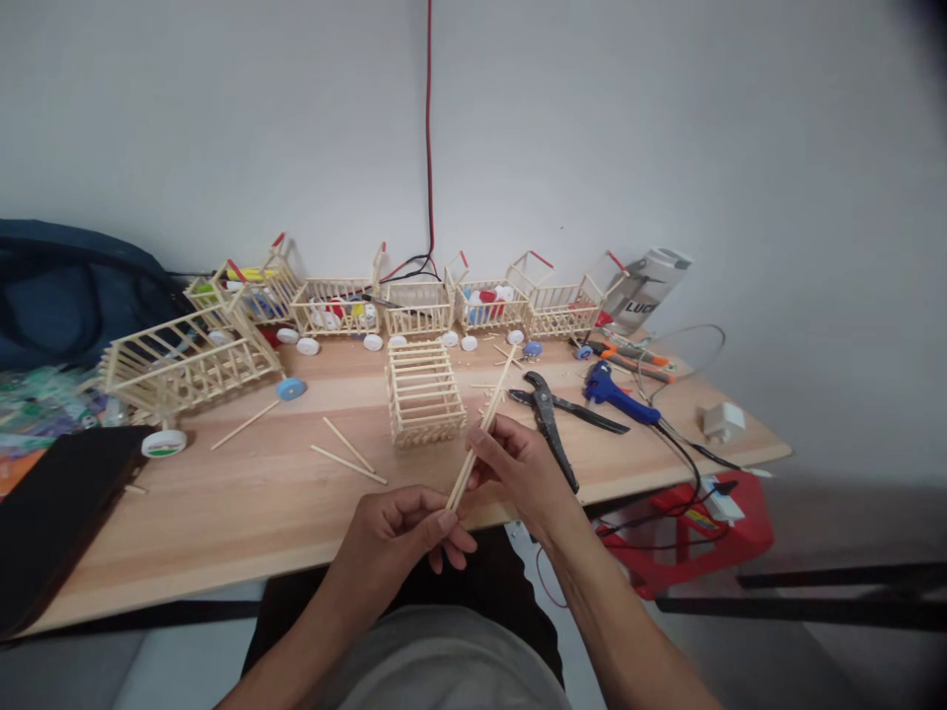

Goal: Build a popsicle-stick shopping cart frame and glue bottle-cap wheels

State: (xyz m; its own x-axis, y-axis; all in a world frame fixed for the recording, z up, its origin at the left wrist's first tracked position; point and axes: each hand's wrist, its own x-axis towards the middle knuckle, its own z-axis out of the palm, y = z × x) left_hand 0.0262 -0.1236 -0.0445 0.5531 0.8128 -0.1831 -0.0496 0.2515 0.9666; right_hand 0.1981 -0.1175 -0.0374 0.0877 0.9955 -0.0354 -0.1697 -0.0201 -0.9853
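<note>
Both of my hands hold a pair of long bamboo sticks (491,404) that slant up to the right over the table's front edge. My left hand (403,532) pinches the lower ends of the sticks. My right hand (518,463) grips them higher up, fingers closed round them. Just beyond the sticks stands a small open cage of glued sticks (423,392) on the wooden table (244,503). Black pliers (548,419) lie right of my right hand.
A row of stick carts (414,306) with bottle-cap wheels lines the wall, and a bigger cart (184,360) sits at the left. A blue glue gun (618,394), loose sticks (347,454), a black pad (51,513) and a red stool (695,532) are nearby.
</note>
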